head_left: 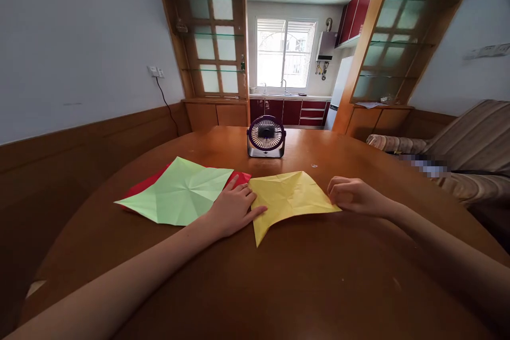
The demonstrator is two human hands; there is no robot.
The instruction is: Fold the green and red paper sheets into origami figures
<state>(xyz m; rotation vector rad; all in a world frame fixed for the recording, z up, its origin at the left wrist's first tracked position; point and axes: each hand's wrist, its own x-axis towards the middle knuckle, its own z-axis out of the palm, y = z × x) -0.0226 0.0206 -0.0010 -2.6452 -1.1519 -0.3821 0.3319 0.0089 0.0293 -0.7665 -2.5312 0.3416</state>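
Note:
A creased sheet of yellow paper (295,196) lies on the table, partly lifted, one corner pointing towards me. At its left edge rests my left hand (235,204), fingers spread and thumb across the paper. My right hand (346,195) is closed, pinching the right corner of the yellow sheet. To the left is a light green sheet (179,191) with fold lines meeting near its middle. It lies over a red sheet (147,183), which shows only at the edges. My left forearm passes close to the green sheet's lower right edge.
A small dark desk fan (266,135) stands on the brown wooden table (303,276) beyond the papers. Right of the table is a striped sofa (470,143). A black cord (165,101) hangs from a wall socket on the left. Behind lies a kitchen with a window.

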